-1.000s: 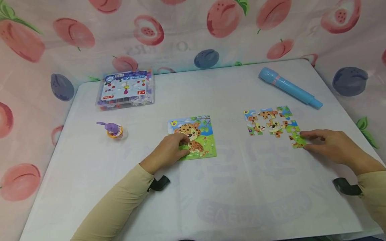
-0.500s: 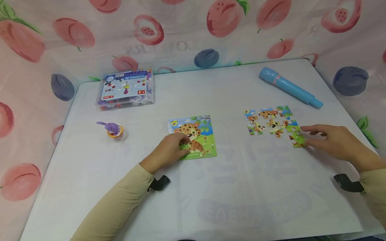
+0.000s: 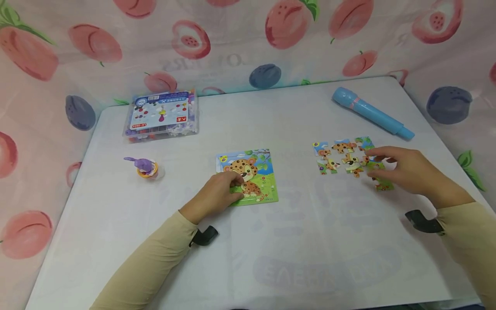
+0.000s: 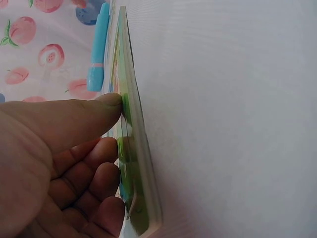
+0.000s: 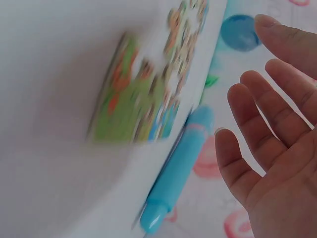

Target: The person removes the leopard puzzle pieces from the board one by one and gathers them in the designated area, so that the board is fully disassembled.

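Note:
A square jigsaw puzzle board (image 3: 267, 183) with a cartoon leopard lies flat mid-table in the head view. My left hand (image 3: 217, 191) rests its thumb and curled fingertips on the board's face, covering its lower left part. In the left wrist view, the thumb (image 4: 111, 101) touches the board (image 4: 143, 188) close to its edge. To the right is a group of loose jigsaw pieces (image 3: 344, 147), partly joined, with gaps between some. Over their right side hovers my right hand (image 3: 410, 172), fingers spread and holding nothing; it hides part of the right column.
A light-blue marker-shaped tube (image 3: 372, 113) lies behind the jigsaw pieces. At the back left sits a clear plastic box (image 3: 160, 116) of small colourful parts. A purple-topped toy figure (image 3: 145, 167) stands left of the board. A peach-print cloth (image 3: 228, 38) hangs behind the table.
My right hand has come off the lower right edge of the jigsaw pieces and moved left and away from me, over them. The left hand has stayed on the board.

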Available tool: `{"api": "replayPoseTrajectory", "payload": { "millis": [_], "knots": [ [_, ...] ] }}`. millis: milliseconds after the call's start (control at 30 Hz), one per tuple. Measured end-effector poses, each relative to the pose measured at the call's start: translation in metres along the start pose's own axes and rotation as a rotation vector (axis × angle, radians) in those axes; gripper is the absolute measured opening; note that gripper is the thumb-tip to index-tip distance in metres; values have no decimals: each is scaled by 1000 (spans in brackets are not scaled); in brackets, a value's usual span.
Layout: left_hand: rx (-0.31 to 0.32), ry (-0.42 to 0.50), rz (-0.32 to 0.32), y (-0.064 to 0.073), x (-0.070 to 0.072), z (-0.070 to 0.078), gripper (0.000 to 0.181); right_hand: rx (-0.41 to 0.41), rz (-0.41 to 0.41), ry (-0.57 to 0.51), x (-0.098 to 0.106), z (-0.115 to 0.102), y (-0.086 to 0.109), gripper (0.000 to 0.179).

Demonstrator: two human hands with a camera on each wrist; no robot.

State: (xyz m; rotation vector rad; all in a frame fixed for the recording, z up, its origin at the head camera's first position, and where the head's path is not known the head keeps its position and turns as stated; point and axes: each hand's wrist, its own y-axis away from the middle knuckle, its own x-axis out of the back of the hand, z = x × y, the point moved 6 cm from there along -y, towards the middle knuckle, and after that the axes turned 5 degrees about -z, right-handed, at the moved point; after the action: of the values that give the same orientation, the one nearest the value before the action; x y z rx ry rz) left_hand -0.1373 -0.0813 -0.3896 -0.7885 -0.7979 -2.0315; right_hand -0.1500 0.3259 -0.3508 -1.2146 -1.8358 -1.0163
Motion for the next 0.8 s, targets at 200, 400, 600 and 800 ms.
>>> {"api": "replayPoseTrajectory", "payload": {
  "millis": [200, 400, 600, 800],
  "knots": [
    [-6, 6, 5, 0, 0, 0, 31, 96, 32, -28, -3, -27, -12, 55],
    [-3, 11, 6, 3, 1, -1, 31, 192, 43, -56, -6, -54, -23, 55],
    [1, 11, 15, 5, 2, -5, 33, 211, 14, -135, -13, -77, -33, 50],
    [15, 29, 28, 7, 3, -11, 34, 326, 18, -166, -21, -100, -44, 49]
  ]
}}
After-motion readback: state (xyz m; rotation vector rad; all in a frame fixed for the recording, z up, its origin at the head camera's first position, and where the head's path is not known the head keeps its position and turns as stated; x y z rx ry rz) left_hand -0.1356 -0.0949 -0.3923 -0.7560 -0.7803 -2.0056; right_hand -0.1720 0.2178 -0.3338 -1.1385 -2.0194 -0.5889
